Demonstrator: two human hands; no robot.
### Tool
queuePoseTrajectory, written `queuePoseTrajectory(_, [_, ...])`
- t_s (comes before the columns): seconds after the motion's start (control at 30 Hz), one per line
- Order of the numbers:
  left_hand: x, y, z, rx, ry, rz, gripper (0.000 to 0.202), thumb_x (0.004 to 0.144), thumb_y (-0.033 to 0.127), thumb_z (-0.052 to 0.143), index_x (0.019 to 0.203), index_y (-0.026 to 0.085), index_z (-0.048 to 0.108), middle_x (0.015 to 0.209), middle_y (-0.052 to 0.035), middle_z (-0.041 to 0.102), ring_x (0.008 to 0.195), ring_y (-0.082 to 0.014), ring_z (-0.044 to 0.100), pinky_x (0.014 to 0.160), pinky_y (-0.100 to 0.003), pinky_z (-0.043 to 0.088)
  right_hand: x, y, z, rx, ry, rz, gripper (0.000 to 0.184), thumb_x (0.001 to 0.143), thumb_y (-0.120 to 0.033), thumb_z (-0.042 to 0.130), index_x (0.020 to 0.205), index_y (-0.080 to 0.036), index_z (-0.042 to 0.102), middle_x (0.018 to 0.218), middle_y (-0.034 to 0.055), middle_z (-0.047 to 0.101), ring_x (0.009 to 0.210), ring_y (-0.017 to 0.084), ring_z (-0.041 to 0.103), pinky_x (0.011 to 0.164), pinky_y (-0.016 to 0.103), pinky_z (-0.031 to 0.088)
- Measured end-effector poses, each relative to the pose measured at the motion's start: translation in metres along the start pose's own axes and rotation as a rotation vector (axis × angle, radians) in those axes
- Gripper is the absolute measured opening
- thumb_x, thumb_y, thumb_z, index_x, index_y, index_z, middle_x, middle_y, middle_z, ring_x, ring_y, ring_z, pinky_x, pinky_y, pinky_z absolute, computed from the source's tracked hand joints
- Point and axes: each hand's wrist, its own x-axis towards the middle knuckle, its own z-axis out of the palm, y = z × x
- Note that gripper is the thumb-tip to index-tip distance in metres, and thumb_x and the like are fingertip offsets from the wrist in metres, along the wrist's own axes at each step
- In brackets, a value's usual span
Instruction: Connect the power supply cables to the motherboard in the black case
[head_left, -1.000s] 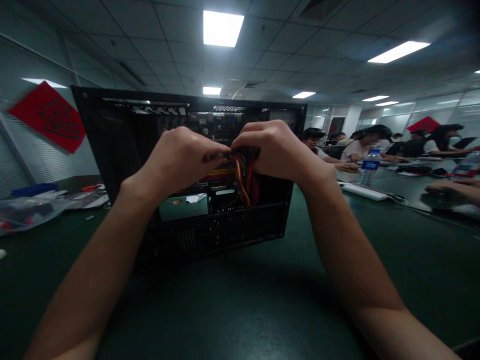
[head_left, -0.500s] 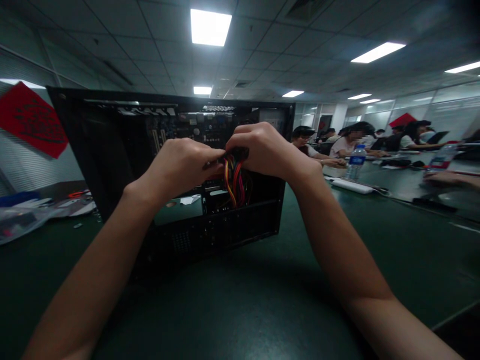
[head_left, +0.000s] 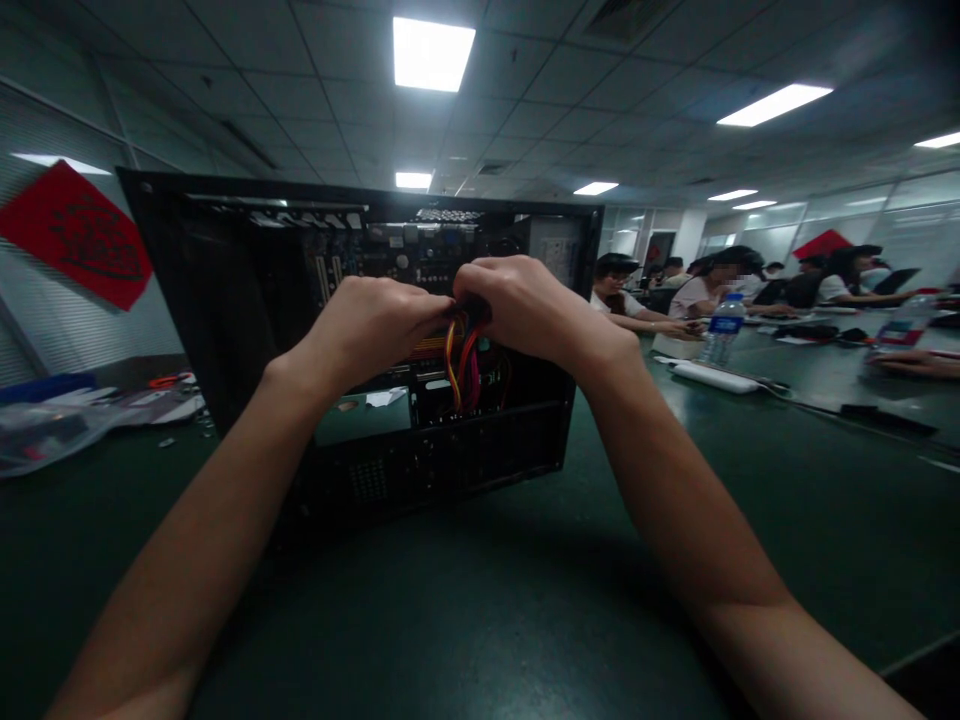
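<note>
A black computer case (head_left: pixel 480 445) stands upright on the table, its open side facing me. Inside it, behind my hands, is a motherboard (head_left: pixel 431 262). A bundle of yellow, red and purple power cables (head_left: pixel 463 375) hangs down between my hands. My right hand (head_left: pixel 514 300) is closed around the top of this bundle, where a dark connector seems to be, mostly covered by the fingers. My left hand (head_left: pixel 379 325) is closed as well, thumb and fingers pinched at the cables' upper left side. The fingertips of both hands nearly meet.
Left on the green table (head_left: pixel 465 610) lie a clear plastic bag (head_left: pixel 49 435) and small metal bits. To the right are a water bottle (head_left: pixel 724 330), a white power strip (head_left: pixel 716 377) and a trailing cord. Several people sit along the table beyond.
The whole view has shifted slightly, so the case appears further right. My right hand has turned a little on the cables, and the bundle hangs narrower. Both hands keep their grip.
</note>
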Motion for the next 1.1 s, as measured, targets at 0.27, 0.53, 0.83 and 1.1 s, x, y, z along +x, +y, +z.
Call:
queuePoseTrajectory(0.27, [-0.001,-0.004,0.007,0.002,-0.064,-0.017,0.036,0.1,0.035,0.047,0.115,0.022,0.077,0.104,-0.0071,0.079,0.085,-0.0214,0.074,0.071,-0.031,0.05,0.003,0.003,0.017,-0.07,-0.043,0.012,0.029,0.088,-0.006,0.052,0.112,-0.014,0.066,0.11,0.011,0.07,0.087,0.017,0.059,0.073,0.029,0.035])
queuePoseTrajectory(0.53, [-0.002,-0.006,0.013,-0.012,-0.203,-0.069,0.035,0.1,0.038,0.048,0.114,0.023,0.077,0.109,-0.0087,0.078,0.09,-0.025,0.074,0.073,-0.033,0.051,0.008,-0.002,0.04,-0.138,-0.108,0.089,0.031,0.094,-0.015,0.052,0.121,-0.014,0.066,0.114,0.0146,0.073,0.087,0.022,0.065,0.07,0.032,0.036])
queuePoseTrajectory(0.83, [-0.008,0.0,0.066,-0.028,-0.536,-0.155,0.032,0.098,0.03,0.05,0.112,0.027,0.078,0.107,-0.0078,0.079,0.092,-0.0236,0.073,0.073,-0.032,0.048,0.0,0.014,0.112,0.035,-0.349,0.057,0.024,0.102,-0.026,0.054,0.119,-0.012,0.064,0.121,0.0172,0.069,0.106,0.026,0.067,0.079,0.031,0.043])
queuePoseTrajectory(1.1, [-0.018,0.014,0.081,0.048,-0.658,-0.175,0.037,0.096,0.026,0.047,0.113,0.021,0.079,0.108,-0.0155,0.078,0.096,-0.0307,0.074,0.071,-0.035,0.048,-0.015,0.013,0.12,0.051,-0.466,0.022,0.024,0.102,-0.024,0.055,0.12,-0.012,0.065,0.126,0.0155,0.065,0.106,0.026,0.067,0.075,0.03,0.042])
